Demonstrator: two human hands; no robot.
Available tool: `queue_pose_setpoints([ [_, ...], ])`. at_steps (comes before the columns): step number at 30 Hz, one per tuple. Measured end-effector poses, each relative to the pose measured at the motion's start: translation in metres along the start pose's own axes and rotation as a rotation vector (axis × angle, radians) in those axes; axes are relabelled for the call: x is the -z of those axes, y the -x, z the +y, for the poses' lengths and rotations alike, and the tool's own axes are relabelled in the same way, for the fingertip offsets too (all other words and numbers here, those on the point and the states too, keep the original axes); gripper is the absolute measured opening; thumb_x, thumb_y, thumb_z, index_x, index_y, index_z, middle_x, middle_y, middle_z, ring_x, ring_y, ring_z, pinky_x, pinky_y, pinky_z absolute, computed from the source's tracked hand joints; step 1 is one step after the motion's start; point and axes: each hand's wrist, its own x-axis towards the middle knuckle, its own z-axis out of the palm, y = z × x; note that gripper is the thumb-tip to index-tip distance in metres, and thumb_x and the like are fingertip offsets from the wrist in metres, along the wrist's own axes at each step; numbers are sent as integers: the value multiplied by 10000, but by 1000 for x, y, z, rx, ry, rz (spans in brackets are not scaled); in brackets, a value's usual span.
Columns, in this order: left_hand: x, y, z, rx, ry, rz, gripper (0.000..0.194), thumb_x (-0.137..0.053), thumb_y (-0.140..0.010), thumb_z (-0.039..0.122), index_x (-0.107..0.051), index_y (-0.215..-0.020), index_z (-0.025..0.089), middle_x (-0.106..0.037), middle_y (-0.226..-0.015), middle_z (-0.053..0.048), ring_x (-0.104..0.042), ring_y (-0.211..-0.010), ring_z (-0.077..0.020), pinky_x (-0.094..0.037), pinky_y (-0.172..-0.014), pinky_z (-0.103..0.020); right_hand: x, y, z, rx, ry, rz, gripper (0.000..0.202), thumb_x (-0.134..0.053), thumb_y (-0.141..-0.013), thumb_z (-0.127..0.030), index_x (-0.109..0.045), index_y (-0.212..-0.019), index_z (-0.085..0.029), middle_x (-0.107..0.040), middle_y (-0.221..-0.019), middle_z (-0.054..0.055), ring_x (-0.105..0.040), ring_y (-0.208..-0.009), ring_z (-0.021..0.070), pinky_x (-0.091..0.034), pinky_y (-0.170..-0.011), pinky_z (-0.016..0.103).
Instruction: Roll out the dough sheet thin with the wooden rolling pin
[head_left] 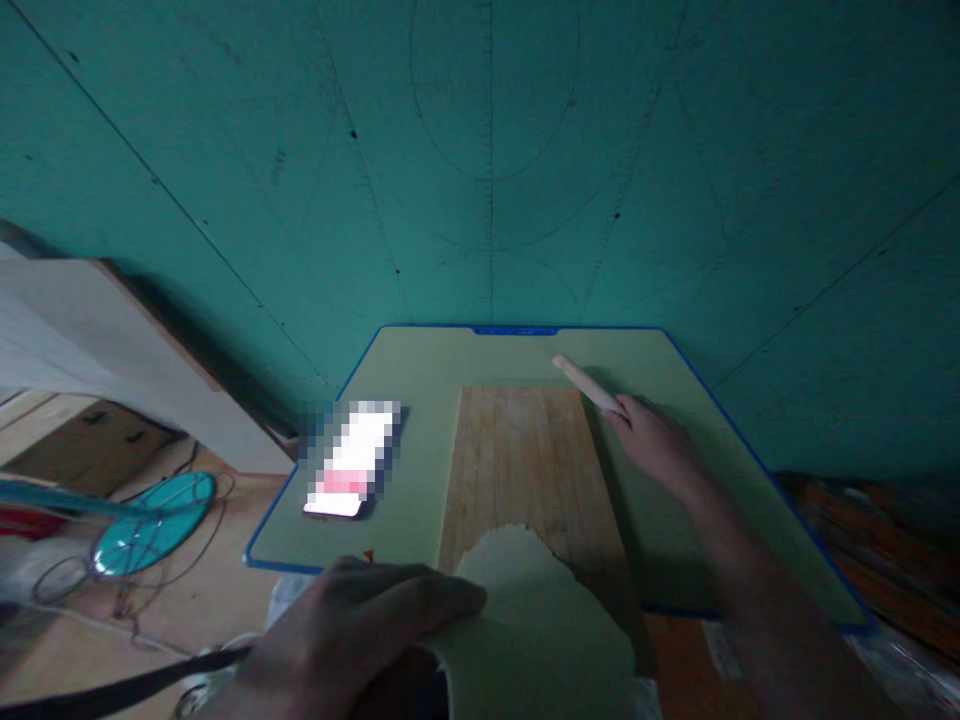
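right hand [637, 435] is grasping one end of a slim rolling pin [585, 382], fingers wrapped around it. the pin's free end is pointing away, past the far right corner of a wooden board [525, 450]; whether it is touching the table [409, 365], i cannot tell. left hand [367, 610] is reaching in low, a fingertip lying on the left edge of a pale sheet [532, 610], like rolled dough. its other fingers are hiding underneath, so whether they are gripping, i cannot tell. the sheet is covering the board's near end, ragged edge facing away, side curving downward by the left hand. phone [349, 455] is lying left of the board, screen glowing, details blurred. behind, a green panel [487, 200] is showing ruled lines and arcs. on the floor at left, a turquoise disc [157, 525] is sitting among cables [206, 545].
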Motion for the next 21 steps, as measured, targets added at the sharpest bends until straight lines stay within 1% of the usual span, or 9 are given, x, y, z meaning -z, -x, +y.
queue_pose_setpoints([
  [2,12,-26,6,100,75,11,313,-497,-935,207,-725,-1136,281,-785,-977,-33,-752,-826,-180,-605,-656,-243,3,1,-3,-11,-14,17,207,-464,-1005,-291,-652,-991,-203,-712,-945,101,-637,-765,212,-302,-581,297],
  [5,14,-84,-1,122,178,-152,269,-513,-976,317,-763,-929,230,-773,-827,-16,-716,-685,-148,-519,-526,-191,7,3,-6,-32,-46,8,224,-457,-1010,-307,-655,-991,-204,-716,-973,97,-632,-764,201,-315,-585,291],
  [7,1,-122,-18,155,130,-216,276,-548,-977,339,-750,-856,193,-753,-762,-16,-699,-653,-150,-513,-546,-208,8,4,-6,-27,-59,-18,250,-436,-1019,-320,-654,-1013,-199,-716,-976,95,-632,-776,201,-327,-593,289],
  [10,-29,-149,-49,201,-86,-77,200,-589,-946,222,-733,-1071,160,-774,-1042,-92,-733,-905,-221,-575,-791,-325,8,3,-4,-16,-31,-34,258,-430,-1021,-319,-651,-1060,-192,-714,-974,98,-636,-800,212,-331,-599,293],
  [12,-51,-140,-61,164,-219,-26,318,-615,-940,240,-666,-1237,138,-706,-1255,-155,-686,-1115,-283,-547,-955,-430,6,2,-3,-15,-5,-20,244,-438,-1021,-311,-648,-1059,-193,-714,-1009,105,-638,-817,216,-322,-596,299],
  [14,-70,-115,-64,93,-226,-60,368,-547,-987,265,-599,-1336,159,-665,-1333,-151,-659,-1186,-261,-542,-995,-418,3,2,-2,-5,7,0,227,-440,-1022,-298,-642,-1052,-198,-712,-1055,108,-643,-846,219,-318,-601,304],
  [17,-91,-72,-58,-73,-326,-119,523,-591,-970,400,-515,-1443,189,-487,-1532,-187,-429,-1439,-358,-407,-1137,-580,2,4,-1,6,6,12,225,-432,-1024,-291,-636,-1049,-199,-710,-1076,113,-648,-864,230,-315,-599,312],
  [19,-101,-56,-53,-67,-372,-131,652,-564,-979,484,-387,-1543,209,-348,-1621,-182,-271,-1515,-388,-314,-1178,-635,3,5,-1,9,-3,21,233,-430,-1021,-303,-638,-1050,-201,-709,-1077,118,-648,-852,236,-321,-593,317],
  [21,-108,-55,-51,-48,-383,-137,688,-514,-994,533,-326,-1576,218,-283,-1650,-173,-207,-1534,-391,-270,-1193,-646,3,5,-1,10,-13,32,236,-439,-1011,-316,-644,-1053,-207,-708,-1071,119,-645,-853,244,-340,-594,319],
])
